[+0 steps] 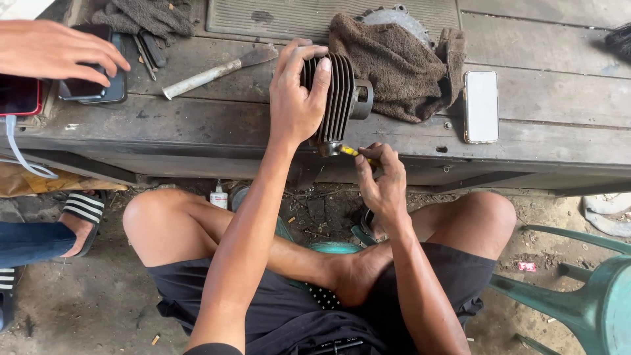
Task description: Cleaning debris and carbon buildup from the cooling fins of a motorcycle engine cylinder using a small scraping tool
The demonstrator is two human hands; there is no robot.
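**Finned cylinder held at the tabletop edge, small tool at its base**

The left hand (297, 98) is clasped over a dark finned engine cylinder (340, 97), fingers curled across the fins, holding it at the near edge of the wooden tabletop (539, 98). Just below it, the right hand (381, 184) pinches a small yellow-handled tool (353, 152), its tip at the cylinder's lower end.

The cylinder sits close to the edge with only one hand steadying it; a slip of that hold could tip it onto the person's crossed legs. The tool could also skid off the metal toward the left wrist.

The tool's tip and the part it touches are too small to make out. Beyond the left hand, a brown rag (401, 66) covers part of a round metal piece. Another person's hand (56, 49) rests on a phone at far left.
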